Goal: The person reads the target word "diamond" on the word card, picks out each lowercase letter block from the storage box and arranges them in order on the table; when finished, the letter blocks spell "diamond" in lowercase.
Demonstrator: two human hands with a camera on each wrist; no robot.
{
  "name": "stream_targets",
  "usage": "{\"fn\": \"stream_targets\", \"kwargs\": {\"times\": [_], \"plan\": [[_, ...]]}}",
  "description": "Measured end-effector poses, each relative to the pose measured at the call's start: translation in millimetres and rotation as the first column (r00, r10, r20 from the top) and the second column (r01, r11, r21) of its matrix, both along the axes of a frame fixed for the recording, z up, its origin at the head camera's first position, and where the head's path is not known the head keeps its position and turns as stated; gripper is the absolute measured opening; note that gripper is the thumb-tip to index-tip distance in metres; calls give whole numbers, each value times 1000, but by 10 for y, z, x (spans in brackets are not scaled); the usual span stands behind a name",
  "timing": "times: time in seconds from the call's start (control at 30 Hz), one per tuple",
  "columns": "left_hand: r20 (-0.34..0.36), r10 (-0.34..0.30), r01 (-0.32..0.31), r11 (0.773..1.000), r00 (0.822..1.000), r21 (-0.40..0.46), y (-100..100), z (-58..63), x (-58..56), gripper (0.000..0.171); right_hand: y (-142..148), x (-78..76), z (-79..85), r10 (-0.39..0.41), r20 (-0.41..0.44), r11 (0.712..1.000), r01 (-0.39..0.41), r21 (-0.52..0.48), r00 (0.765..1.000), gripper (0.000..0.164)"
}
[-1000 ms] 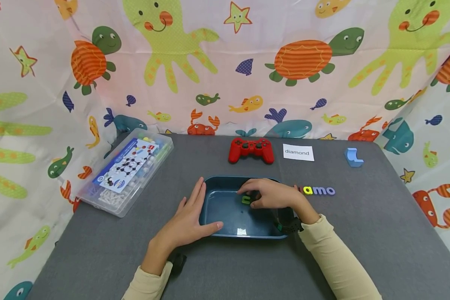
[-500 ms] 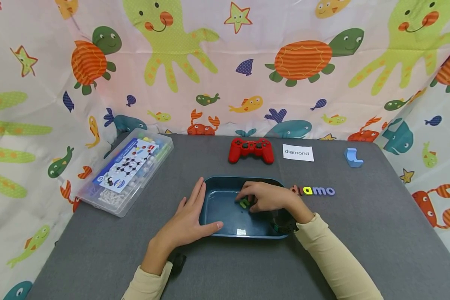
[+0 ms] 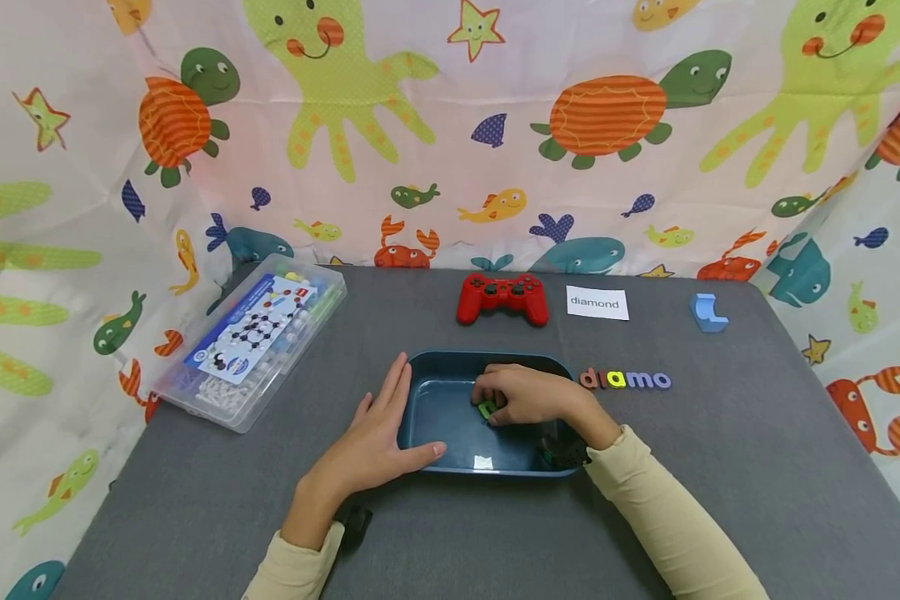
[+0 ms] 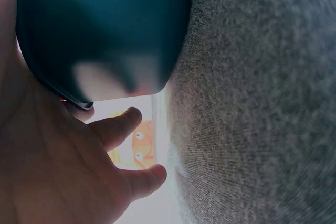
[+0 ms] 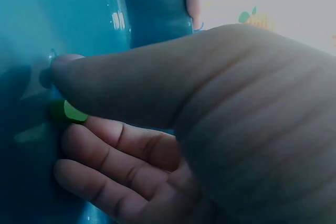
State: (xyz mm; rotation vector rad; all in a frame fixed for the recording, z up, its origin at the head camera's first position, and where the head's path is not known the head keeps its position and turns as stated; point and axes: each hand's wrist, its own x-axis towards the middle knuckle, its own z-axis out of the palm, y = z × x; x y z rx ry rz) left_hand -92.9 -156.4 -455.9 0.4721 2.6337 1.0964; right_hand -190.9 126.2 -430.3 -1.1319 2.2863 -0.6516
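A dark blue tray (image 3: 450, 450) lies on the table in the head view. My left hand (image 3: 371, 442) rests on its left rim with straight fingers and the thumb over the front left edge. Inside the tray, my right hand (image 3: 528, 393) pinches a green letter n (image 3: 486, 409) between thumb and fingertips at the floor. In the right wrist view only a bit of the green letter (image 5: 71, 112) shows between the thumb and curled fingers. Beyond the tray's right side, the letters "diamo" (image 3: 617, 380) stand in a row on the table.
A white card (image 3: 597, 303) reading "diamond" lies behind the letters. A red game controller (image 3: 502, 300) sits behind the tray, and a light blue plastic piece (image 3: 708, 312) at the back right. A clear box (image 3: 251, 342) of molecule-model parts lies at left.
My right hand has shifted slightly left and forward in the tray, and its fingers have closed in on the green letter, which has turned a little. My left hand stays put.
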Motion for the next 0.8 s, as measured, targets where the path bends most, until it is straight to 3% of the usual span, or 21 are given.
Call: {"fn": "stream_targets", "kwargs": {"times": [0.5,0.8], "plan": [[-1,4,-4,1000,1000,0,3,-1,2,120,-46,15,8,-39,0,998,39,55,999,18],[4,10,-10,1000,1000,-19,14,4,3,120,-57,17,-17,-55,35,998,54,30,998,18]]}}
